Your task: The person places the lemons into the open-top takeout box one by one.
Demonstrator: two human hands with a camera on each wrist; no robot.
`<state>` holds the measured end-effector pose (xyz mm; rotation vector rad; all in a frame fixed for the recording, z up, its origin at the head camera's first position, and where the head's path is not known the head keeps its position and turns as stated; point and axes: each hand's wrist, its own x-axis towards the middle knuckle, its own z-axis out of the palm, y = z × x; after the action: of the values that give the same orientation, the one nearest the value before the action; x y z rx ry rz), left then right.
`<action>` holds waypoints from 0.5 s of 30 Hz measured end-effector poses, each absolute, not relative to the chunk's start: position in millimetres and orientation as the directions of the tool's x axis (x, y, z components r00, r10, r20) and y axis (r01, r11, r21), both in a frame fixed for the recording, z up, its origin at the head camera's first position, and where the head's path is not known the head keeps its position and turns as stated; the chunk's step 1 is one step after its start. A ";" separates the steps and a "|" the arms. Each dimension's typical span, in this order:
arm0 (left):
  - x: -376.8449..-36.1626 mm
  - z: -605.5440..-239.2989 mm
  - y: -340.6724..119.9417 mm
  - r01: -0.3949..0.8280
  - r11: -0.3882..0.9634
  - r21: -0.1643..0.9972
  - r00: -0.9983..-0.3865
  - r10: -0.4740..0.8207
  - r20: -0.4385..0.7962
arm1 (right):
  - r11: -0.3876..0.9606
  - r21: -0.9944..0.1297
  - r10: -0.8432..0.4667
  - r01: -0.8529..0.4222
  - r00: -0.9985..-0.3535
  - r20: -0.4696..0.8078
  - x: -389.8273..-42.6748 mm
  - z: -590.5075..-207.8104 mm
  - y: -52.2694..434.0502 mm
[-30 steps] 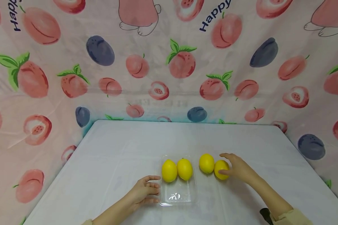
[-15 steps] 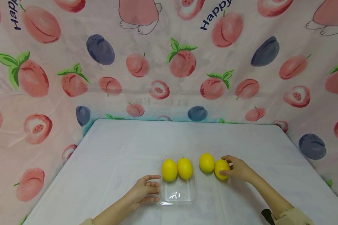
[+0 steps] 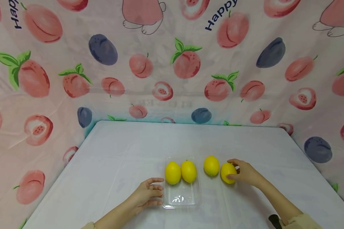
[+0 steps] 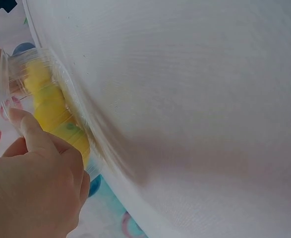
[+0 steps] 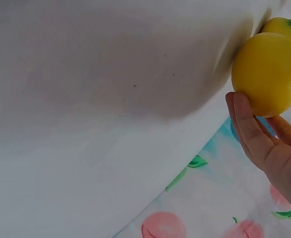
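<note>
A clear plastic tray (image 3: 179, 196) lies on the white table with two yellow lemons side by side in its far half, a left one (image 3: 173, 173) and a right one (image 3: 189, 171). Against the tray's left side rest the fingertips of my left hand (image 3: 147, 194), the fingers spread and fairly straight. To the right of the tray my right hand (image 3: 246, 173) holds a lemon (image 3: 227, 173) between thumb and fingers; the right wrist view shows this lemon (image 5: 266, 74) large. Just left of it, a small gap away, sits another lemon (image 3: 211, 166).
White cloth covers the table (image 3: 126, 146). A fruit-printed curtain (image 3: 166, 63) hangs behind and around its edges. A dark object (image 3: 274, 220) shows by the right sleeve.
My right hand has closed its fingers on the rightmost lemon and shifted it slightly right, parting it from its neighbour. The left hand stays at the tray.
</note>
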<state>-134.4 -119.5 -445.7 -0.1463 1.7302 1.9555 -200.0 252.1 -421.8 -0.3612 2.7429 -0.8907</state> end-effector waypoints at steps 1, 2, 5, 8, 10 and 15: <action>-134.5 -445.7 -119.6 -0.445 -0.049 0.894 -0.859 0.307 -0.411 | 0.783 -0.600 -0.306 -0.164 -0.941 -0.142 -199.8 -421.8 252.4; -134.5 -445.7 -119.8 -0.446 -0.050 0.894 -0.858 0.307 -0.411 | 0.782 -0.600 -0.309 -0.169 -0.941 -0.139 -199.7 -421.4 252.6; -134.8 -445.5 -120.0 -0.444 -0.050 0.895 -0.859 0.308 -0.409 | 0.784 -0.597 -0.310 -0.172 -0.941 -0.135 -198.5 -418.8 252.7; -135.3 -445.6 -120.2 -0.441 -0.052 0.896 -0.859 0.313 -0.405 | 0.784 -0.594 -0.310 -0.179 -0.943 -0.124 -197.4 -415.7 252.7; -135.7 -445.8 -120.2 -0.440 -0.053 0.896 -0.860 0.314 -0.403 | 0.781 -0.595 -0.314 -0.187 -0.943 -0.115 -196.8 -414.2 252.6; -135.9 -446.9 -120.3 -0.439 -0.054 0.897 -0.859 0.319 -0.402 | 0.763 -0.608 -0.334 -0.220 -0.939 -0.079 -195.1 -410.5 251.7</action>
<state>-135.9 -120.3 -446.9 -0.1282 1.7217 1.9601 -195.1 251.7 -410.5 -0.4403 2.7758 -0.9230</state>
